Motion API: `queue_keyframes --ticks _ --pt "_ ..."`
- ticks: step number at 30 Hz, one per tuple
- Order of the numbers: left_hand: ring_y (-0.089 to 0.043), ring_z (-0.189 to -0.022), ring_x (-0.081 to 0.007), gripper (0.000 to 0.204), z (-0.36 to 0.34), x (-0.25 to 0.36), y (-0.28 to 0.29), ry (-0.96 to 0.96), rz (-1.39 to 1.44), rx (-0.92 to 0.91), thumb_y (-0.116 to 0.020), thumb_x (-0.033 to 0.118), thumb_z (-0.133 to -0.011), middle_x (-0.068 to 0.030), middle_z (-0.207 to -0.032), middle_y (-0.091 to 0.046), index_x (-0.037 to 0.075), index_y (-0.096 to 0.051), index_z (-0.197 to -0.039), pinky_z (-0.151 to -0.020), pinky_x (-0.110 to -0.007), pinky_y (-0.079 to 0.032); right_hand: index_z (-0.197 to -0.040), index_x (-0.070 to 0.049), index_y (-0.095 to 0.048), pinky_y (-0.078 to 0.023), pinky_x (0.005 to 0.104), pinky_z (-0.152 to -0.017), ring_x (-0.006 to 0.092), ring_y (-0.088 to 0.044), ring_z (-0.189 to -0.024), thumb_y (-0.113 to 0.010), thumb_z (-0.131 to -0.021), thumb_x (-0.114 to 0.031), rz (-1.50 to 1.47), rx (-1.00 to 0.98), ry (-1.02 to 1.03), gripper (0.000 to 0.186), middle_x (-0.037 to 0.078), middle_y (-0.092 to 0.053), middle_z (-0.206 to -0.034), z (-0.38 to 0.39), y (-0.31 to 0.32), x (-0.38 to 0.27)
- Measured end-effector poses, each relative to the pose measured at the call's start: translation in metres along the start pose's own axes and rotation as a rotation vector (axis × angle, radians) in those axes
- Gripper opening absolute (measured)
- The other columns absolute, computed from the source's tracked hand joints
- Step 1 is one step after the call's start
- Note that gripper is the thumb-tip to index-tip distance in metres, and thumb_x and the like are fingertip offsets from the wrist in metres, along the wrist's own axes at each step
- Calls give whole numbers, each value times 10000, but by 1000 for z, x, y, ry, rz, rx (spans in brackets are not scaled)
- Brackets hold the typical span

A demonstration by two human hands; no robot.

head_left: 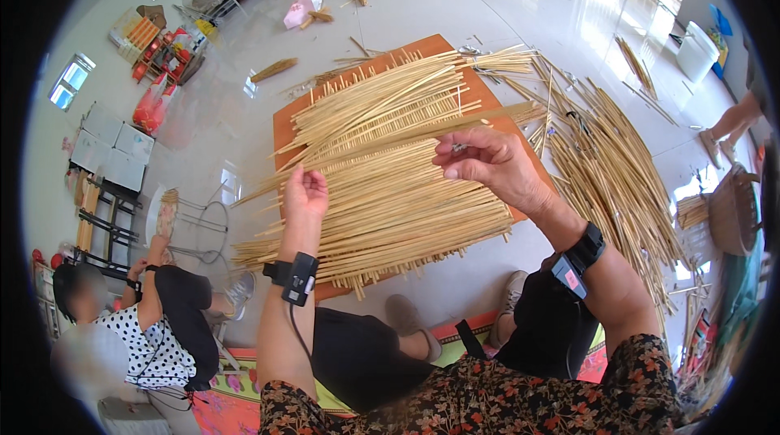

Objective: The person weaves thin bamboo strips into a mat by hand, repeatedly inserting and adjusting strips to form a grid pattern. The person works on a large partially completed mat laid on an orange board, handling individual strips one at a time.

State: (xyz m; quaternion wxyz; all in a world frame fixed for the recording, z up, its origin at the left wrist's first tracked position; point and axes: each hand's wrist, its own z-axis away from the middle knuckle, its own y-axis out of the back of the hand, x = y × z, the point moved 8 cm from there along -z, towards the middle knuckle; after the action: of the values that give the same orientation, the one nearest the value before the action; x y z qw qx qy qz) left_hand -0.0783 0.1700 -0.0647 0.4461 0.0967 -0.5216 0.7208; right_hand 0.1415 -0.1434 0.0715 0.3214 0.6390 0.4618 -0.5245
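Pale reed stalks (406,199) lie side by side in a thick layer, with crosswise stalks under them, on an orange-brown board (286,130) before me. A darker, flat brown strip of straw (406,136) slants across the layer. My left hand (306,194) is raised over the left part, fingers curled closed near the strip's left end; whatever they hold is too small to name. Over the right part, my right hand (491,165) has its thumb and fingers bent together in a loose pinch. Anything thin between them cannot be made out.
Many loose stalks (613,167) lie on the floor at the right, close to the board. A seated person (154,337) works at the left near wire hoops (213,216). A wicker basket (734,212) and a white bucket (697,51) stand at the right.
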Motion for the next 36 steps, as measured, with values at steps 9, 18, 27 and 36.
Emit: queue_keyframes --ticks 9,18,27,36 --pt "-622 -735 -160 139 17 -25 -8 78 -53 -41 -737 125 -956 -59 -856 -650 41 -626 -963 -638 -279 -583 -1186 15 -702 -610 303 -917 159 -728 -999 -719 -972 -88 -52 105 49 238 90 -759 -1052 -11 17 12" --pt "-625 -750 -164 137 7 -16 -7 12 -56 -65 -735 95 -956 -66 -858 -642 23 -620 -970 -653 -275 -585 -1138 59 -703 -633 326 -893 198 -741 -941 -680 -1008 -118 -280 254 -49 221 126 -744 -1031 -23 26 39" --pt "-623 -755 -156 165 -2 -2 -1 -80 -58 -65 -736 132 -967 -59 -835 -636 22 -614 -984 -669 -273 -583 -1024 59 -672 -635 333 -891 222 -744 -936 -641 -1043 -160 -461 441 -99 222 148 -723 -1009 -30 46 65" --pt "-618 -767 -142 186 -18 19 16 -138 -43 -36 -773 154 -934 -39 -854 -643 47 -627 -976 -693 -274 -563 -1014 21 -626 -626 335 -885 216 -731 -949 -610 -1061 -169 -516 495 -69 196 138 -706 -1013 -32 62 68"
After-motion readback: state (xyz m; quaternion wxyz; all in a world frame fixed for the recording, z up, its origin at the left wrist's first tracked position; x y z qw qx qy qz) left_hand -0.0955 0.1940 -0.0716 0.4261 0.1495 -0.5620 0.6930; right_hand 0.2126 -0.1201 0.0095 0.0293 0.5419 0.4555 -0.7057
